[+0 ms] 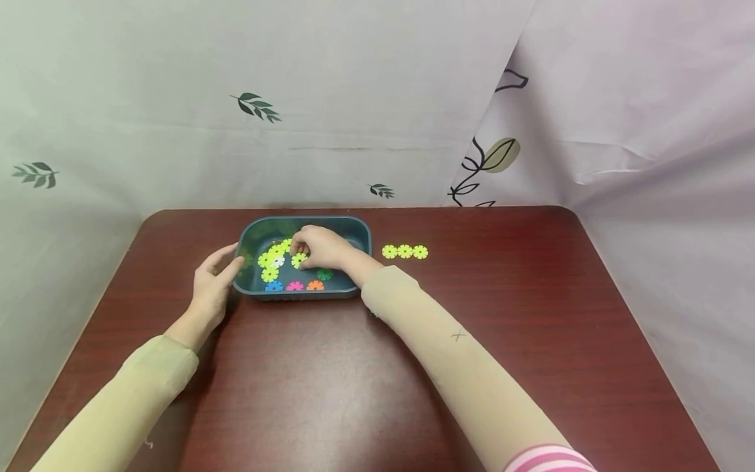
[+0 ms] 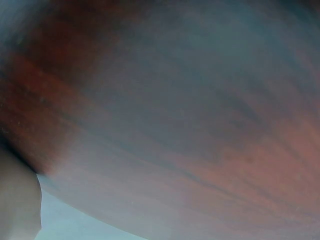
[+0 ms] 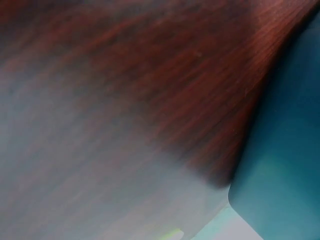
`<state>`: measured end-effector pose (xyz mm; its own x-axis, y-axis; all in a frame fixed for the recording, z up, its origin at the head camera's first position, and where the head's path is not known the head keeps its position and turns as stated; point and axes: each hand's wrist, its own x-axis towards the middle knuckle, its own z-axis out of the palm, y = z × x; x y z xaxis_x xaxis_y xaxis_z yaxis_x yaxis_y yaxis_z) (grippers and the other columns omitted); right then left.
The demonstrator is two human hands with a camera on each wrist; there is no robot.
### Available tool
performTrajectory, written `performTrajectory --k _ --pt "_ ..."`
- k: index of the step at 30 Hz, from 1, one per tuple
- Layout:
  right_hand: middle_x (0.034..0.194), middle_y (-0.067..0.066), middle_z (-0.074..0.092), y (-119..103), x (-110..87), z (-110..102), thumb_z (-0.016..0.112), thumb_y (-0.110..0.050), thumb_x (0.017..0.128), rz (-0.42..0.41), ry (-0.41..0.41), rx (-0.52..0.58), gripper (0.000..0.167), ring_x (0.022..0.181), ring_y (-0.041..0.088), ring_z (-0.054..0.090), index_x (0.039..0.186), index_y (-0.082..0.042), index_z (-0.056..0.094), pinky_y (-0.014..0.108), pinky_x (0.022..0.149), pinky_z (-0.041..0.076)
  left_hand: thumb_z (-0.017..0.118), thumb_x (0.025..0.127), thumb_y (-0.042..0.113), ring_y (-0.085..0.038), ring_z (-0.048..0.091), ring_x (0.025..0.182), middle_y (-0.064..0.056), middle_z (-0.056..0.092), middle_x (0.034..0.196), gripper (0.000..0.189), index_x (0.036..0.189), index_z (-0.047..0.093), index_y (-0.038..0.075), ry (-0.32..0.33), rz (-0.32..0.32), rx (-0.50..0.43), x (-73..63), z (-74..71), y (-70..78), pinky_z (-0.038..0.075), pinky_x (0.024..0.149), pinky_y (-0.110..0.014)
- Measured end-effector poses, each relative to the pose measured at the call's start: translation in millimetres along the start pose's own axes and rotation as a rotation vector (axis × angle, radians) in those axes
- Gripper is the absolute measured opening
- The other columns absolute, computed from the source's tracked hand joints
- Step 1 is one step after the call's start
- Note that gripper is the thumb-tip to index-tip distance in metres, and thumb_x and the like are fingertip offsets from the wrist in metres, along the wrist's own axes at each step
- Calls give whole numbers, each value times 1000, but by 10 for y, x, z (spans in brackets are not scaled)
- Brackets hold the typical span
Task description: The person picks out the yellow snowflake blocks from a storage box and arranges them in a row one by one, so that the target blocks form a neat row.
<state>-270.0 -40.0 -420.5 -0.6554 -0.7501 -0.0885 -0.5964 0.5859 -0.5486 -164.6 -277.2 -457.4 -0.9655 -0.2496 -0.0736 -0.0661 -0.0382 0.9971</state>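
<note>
A dark blue-green plastic tray [image 1: 307, 295] with rounded corners stands at the back of the table. My left hand [image 1: 210, 285] holds the tray's left side, thumb and fingers at the rim. Inside the tray, my right hand [image 1: 323, 248] has its fingers curled, pinching a yellow-green notched snowflake disc [image 1: 299, 261] at the thumb tip. Several yellow-green discs [image 1: 269, 273] lie left of it around a white one [image 1: 278, 261]. Along the near wall are a blue disc [image 1: 274, 286], a pink disc [image 1: 295, 286] and an orange disc [image 1: 315, 286]; a green disc [image 1: 324, 274] lies by the right wrist.
Right of the tray, three yellow-green discs [image 1: 404, 252] form a row on the reddish-brown wooden table [image 1: 501, 295]. A pale curtain [image 1: 330, 85] with leaf prints hangs behind the table. The right wrist view shows the tray's outer wall [image 3: 285, 150] beside the tabletop; the left wrist view is blurred.
</note>
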Motion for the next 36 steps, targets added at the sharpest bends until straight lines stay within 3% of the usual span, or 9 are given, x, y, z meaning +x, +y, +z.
performTrajectory --k 6,17,30,36 --pt "111 5 71 7 15 0 79 -12 97 -7 13 65 17 101 15 66 114 -11 75 22 90 53 68 105 14 3 62 103 18 66 118 34 139 66 14 3 0 -12 -3 3 -6 53 81 -8" --pt "103 10 78 55 -5 -45 78 -10 97 -8 81 314 10 92 15 72 107 -6 77 18 81 56 68 105 14 3 61 104 18 66 117 35 140 66 14 17 -10 -5 -18 16 10 53 83 -8" --pt "106 11 79 44 -228 -244 77 -11 98 -38 135 392 13 97 18 73 109 -3 78 20 83 58 68 104 13 3 62 103 18 68 116 34 138 67 14 12 3 -16 -12 10 -6 53 83 -8" --pt "103 9 80 102 -393 -395 80 -14 97 -43 214 380 13 94 17 74 106 -6 81 21 85 59 68 105 14 2 61 104 19 66 116 34 139 67 15 11 3 -5 -13 4 -3 52 82 -8"
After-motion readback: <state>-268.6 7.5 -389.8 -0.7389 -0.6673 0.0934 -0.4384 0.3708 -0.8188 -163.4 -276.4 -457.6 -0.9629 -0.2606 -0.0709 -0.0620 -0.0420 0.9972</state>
